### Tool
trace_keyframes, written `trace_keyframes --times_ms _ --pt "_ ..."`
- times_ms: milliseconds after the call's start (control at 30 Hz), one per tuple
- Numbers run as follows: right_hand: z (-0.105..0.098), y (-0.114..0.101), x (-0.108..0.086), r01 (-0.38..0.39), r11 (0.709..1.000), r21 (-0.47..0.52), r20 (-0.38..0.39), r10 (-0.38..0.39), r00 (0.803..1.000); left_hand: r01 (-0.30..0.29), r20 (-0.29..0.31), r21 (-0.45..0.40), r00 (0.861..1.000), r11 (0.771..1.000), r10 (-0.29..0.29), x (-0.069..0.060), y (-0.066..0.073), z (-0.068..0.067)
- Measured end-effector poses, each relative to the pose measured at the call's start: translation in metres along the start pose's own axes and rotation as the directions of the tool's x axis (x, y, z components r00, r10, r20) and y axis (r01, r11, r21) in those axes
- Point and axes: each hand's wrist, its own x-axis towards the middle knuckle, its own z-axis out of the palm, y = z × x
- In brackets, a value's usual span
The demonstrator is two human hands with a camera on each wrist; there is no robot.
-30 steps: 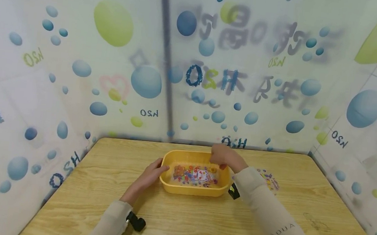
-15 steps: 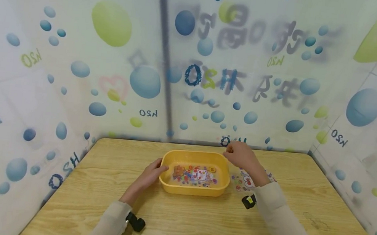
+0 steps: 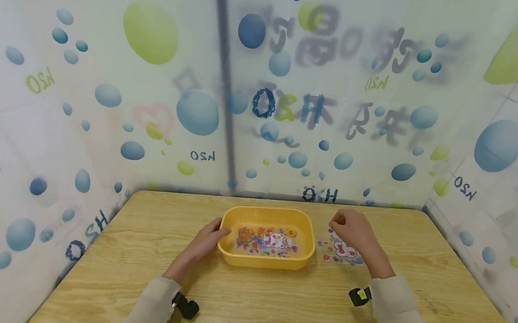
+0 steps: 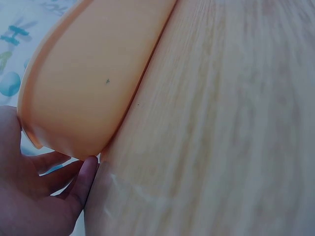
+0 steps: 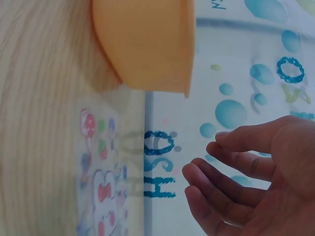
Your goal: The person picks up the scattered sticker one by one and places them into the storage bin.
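A yellow plastic basin stands on the table, with a colourful cartoon sticker sheet lying inside. My left hand holds the basin's left end, thumb over the rim and fingers against the outside wall. My right hand hovers to the right of the basin, fingers loosely curled, with nothing seen between them in the right wrist view. Below it lies a second sticker sheet with a white cartoon figure and red bow, partly hidden by the hand in the head view.
The wood-grain table meets a curtain-like wall printed with blue and green dots at its back edge. Similar panels rise at left and right. A small black camera is strapped to the left wrist, another to the right.
My right hand has come out of the basin and moved right, to above the sticker sheet on the table. The left hand and the basin keep their places.
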Motion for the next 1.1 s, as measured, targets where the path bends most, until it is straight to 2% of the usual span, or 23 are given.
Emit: trace_keyframes --times_ms 200,333,533,733,1000,1100 --pt "0.000 0.018 -0.010 -0.034 0.999 0.022 -0.024 0.034 0.999 -0.002 0.003 -0.008 1.000 1.000 0.002 0.001 0.000 0.001" --pt "0.000 0.026 -0.013 -0.052 0.999 0.009 -0.029 0.052 0.998 -0.011 -0.005 0.015 1.000 1.000 0.011 0.001 0.001 0.000" --pt "-0.003 0.029 -0.011 -0.075 0.997 -0.016 0.006 0.075 0.997 -0.005 -0.032 0.013 0.999 1.000 0.005 0.003 -0.001 0.000" --pt "-0.004 0.035 -0.011 -0.099 0.995 -0.020 0.043 0.100 0.994 0.003 -0.029 0.005 1.000 1.000 -0.003 0.001 -0.002 0.000" --pt "-0.007 0.056 -0.017 -0.092 0.995 -0.046 0.075 0.095 0.993 -0.018 -0.022 0.028 1.000 0.999 0.019 0.002 -0.003 0.001" --pt "-0.010 0.063 -0.018 -0.118 0.992 -0.050 0.083 0.122 0.989 -0.016 -0.018 0.027 1.000 1.000 0.017 0.003 -0.002 0.001"
